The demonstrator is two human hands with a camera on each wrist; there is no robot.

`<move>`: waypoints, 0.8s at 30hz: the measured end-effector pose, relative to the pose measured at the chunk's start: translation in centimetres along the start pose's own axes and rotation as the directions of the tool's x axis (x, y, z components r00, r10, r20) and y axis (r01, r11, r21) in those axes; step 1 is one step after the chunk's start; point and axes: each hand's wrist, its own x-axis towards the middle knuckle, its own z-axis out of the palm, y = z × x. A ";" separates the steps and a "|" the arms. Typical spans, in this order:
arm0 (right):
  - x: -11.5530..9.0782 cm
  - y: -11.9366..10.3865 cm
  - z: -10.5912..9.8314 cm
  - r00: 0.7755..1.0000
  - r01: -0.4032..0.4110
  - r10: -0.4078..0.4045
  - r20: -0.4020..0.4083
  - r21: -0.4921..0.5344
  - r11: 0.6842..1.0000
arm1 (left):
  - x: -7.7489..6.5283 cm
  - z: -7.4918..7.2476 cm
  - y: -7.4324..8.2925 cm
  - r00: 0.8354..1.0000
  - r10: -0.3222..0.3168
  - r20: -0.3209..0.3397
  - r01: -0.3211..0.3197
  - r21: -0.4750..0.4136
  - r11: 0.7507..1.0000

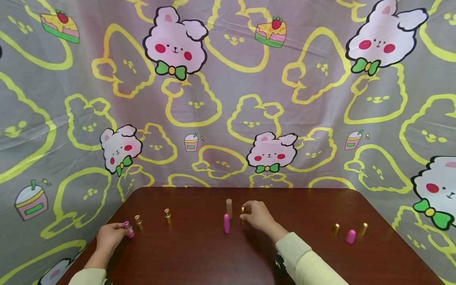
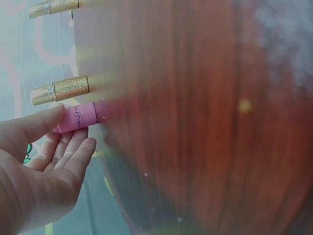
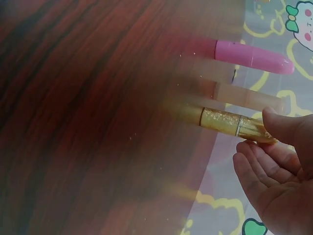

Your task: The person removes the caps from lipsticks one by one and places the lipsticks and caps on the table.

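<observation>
At the table's left edge my left hand [image 1: 108,238] pinches an uncapped pink lipstick tube [image 2: 80,116] between thumb and fingers, its base at the tabletop. Two uncapped gold lipstick tubes [image 1: 139,223] stand upright to its right, one close by and one farther off. Near the middle, my right hand [image 1: 261,217] grips the top of a capped gold lipstick [image 3: 220,121] that stands upright. Just left of it are a tall pink lipstick [image 1: 227,224] and a beige lipstick [image 1: 229,209], both upright with caps on.
On the right side of the brown table [image 1: 199,257] stand a pink cap [image 1: 351,236] and two gold caps, one gold cap [image 1: 336,229] to its left and another gold cap [image 1: 363,229] to its right. A cartoon-printed curtain [image 1: 221,87] hangs behind and around the table.
</observation>
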 end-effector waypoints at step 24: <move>-0.4 -0.1 -0.5 0.999 0.009 -0.008 -0.050 0.013 1.000 | 0.2 -0.2 -0.5 0.997 0.056 0.061 -0.059 0.041 0.997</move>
